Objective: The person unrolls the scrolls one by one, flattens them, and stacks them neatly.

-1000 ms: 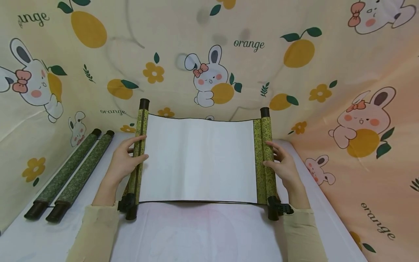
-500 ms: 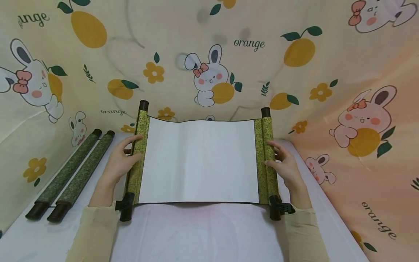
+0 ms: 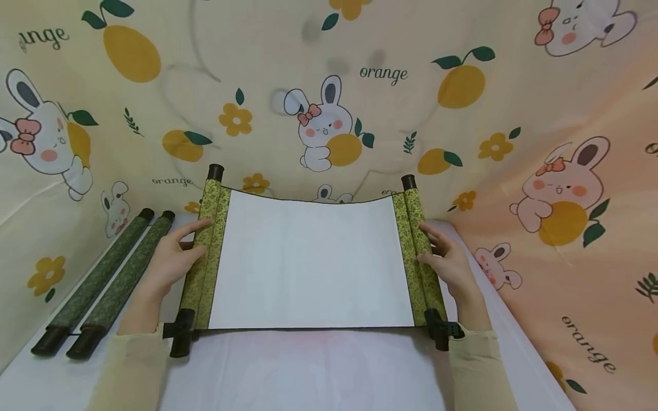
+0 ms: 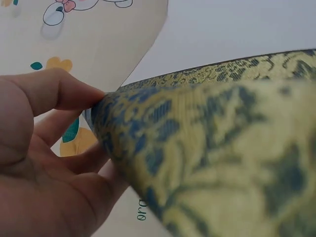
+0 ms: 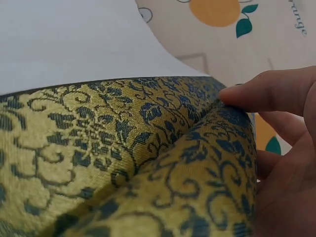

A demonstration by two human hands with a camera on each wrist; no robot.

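Note:
A scroll with a blank white sheet, green-gold patterned brocade ends and dark rod knobs is spread between both hands. My left hand grips its left roller, thumb and index finger on the front and the other fingers behind. The right roller is held the same way by my right hand. Close up in the left wrist view, the fingertips pinch the curved brocade. In the right wrist view the brocade roll lies under the thumb and fingers. The sheet sags slightly along its top edge.
Two dark green rolled rods with black ends lie side by side on the white table at the left. Behind and at the right rises a cloth backdrop printed with rabbits and oranges.
The left hand and left roller have moved left and slightly down, so the scroll is spread wider and its left brocade strip shows more. The right roller tilts more. The head view has shifted slightly.

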